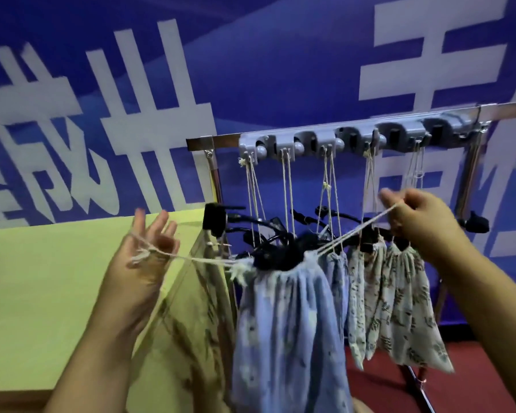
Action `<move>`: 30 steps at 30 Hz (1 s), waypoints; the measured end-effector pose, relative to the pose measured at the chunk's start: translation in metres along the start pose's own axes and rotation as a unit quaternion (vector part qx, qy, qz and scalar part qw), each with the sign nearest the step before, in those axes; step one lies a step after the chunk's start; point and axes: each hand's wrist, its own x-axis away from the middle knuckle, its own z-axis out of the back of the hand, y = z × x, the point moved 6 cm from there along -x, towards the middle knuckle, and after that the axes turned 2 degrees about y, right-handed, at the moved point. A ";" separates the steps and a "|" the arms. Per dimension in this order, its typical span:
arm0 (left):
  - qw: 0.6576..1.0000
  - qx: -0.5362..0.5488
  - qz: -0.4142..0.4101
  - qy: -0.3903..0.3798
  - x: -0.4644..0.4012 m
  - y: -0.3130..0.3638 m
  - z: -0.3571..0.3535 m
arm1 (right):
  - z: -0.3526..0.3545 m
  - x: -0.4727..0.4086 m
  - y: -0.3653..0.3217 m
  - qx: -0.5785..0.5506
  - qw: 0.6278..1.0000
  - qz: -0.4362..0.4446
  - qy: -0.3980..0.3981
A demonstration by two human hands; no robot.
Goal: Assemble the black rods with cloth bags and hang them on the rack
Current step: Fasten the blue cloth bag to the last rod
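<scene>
Even, dim indoor light; motion blur throughout, wide-angle bending at edges.

Hanging cords (288, 192) and bags (396, 296) crowd under the rack (352, 135); room lies left.
</scene>
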 end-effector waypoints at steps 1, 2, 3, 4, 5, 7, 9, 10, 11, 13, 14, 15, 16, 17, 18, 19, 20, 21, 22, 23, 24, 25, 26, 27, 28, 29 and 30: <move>0.996 0.048 0.006 0.074 -0.002 -0.004 0.020 | 0.009 -0.001 0.020 -0.059 0.995 -0.076 0.025; 0.988 0.087 0.003 0.126 -0.003 -0.007 0.038 | 0.014 0.001 0.037 -0.111 0.983 -0.145 0.032; 0.980 0.114 -0.001 0.161 -0.001 -0.011 0.050 | 0.015 0.006 0.050 -0.147 0.968 -0.200 0.026; 0.975 0.120 0.003 0.188 0.001 -0.015 0.057 | 0.012 0.011 0.057 -0.182 0.953 -0.242 0.011; 0.973 0.115 0.010 0.200 0.002 -0.020 0.059 | 0.007 0.014 0.059 -0.220 0.937 -0.270 -0.008; 0.975 0.104 0.034 0.195 0.007 -0.023 0.050 | -0.003 0.023 0.049 -0.306 0.899 -0.310 -0.037; 0.979 0.091 0.029 0.180 0.008 -0.016 0.039 | -0.009 0.024 0.030 -0.362 0.886 -0.285 -0.058; 0.980 0.090 0.017 0.174 0.005 -0.008 0.032 | -0.010 0.025 0.015 -0.371 0.890 -0.252 -0.085; 0.981 0.088 0.004 0.171 0.003 0.002 0.028 | -0.016 0.026 -0.001 -0.366 0.896 -0.217 -0.126; 0.990 0.076 -0.013 0.120 -0.004 0.028 0.008 | -0.028 0.035 -0.041 -0.319 0.911 -0.144 -0.219; 0.996 0.059 -0.014 0.064 -0.005 0.041 -0.011 | -0.035 0.040 -0.060 -0.261 0.926 -0.101 -0.255; 0.999 0.030 -0.013 -0.001 -0.005 0.054 -0.035 | -0.041 0.043 -0.078 -0.181 0.944 -0.048 -0.272; 0.998 -0.009 -0.014 -0.066 -0.005 0.064 -0.059 | -0.051 0.045 -0.096 -0.099 0.956 0.006 -0.278; 0.991 -0.045 -0.016 -0.125 -0.004 0.073 -0.085 | -0.060 0.046 -0.112 -0.036 0.959 0.050 -0.275; 0.983 -0.071 -0.016 -0.170 -0.004 0.080 -0.108 | -0.068 0.047 -0.124 0.010 0.960 0.082 -0.269; 0.974 -0.092 -0.006 -0.209 -0.003 0.085 -0.130 | -0.074 0.047 -0.134 0.041 0.959 0.111 -0.258; 0.962 -0.116 0.008 -0.249 -0.003 0.088 -0.152 | -0.075 0.046 -0.146 0.063 0.958 0.144 -0.241; 0.945 -0.139 0.022 -0.295 0.002 0.088 -0.167 | -0.077 0.046 -0.155 0.087 0.956 0.174 -0.219; 0.928 -0.152 0.035 -0.340 0.006 0.086 -0.183 | -0.072 0.044 -0.165 0.117 0.954 0.201 -0.187; 0.916 -0.160 0.052 -0.365 0.008 0.083 -0.196 | -0.067 0.043 -0.172 0.146 0.951 0.224 -0.158; 0.912 -0.153 0.069 -0.375 0.009 0.083 -0.208 | -0.058 0.040 -0.178 0.160 0.948 0.241 -0.135; 0.912 -0.120 0.087 -0.382 0.009 0.084 -0.217 | -0.048 0.037 -0.180 0.163 0.947 0.251 -0.117; 0.908 -0.081 0.104 -0.398 0.010 0.085 -0.223 | -0.036 0.034 -0.179 0.153 0.949 0.261 -0.092; 0.899 -0.055 0.112 -0.421 0.011 0.085 -0.233 | -0.017 0.029 -0.178 0.137 0.952 0.268 -0.055; 0.890 -0.044 0.115 -0.440 0.012 0.084 -0.241 | -0.003 0.026 -0.173 0.129 0.955 0.266 -0.034; 0.881 -0.039 0.116 -0.457 0.016 0.083 -0.246 | 0.004 0.026 -0.163 0.106 0.963 0.241 -0.048; 0.874 -0.030 0.117 -0.471 0.019 0.079 -0.260 | 0.011 0.024 -0.149 0.064 0.973 0.197 -0.102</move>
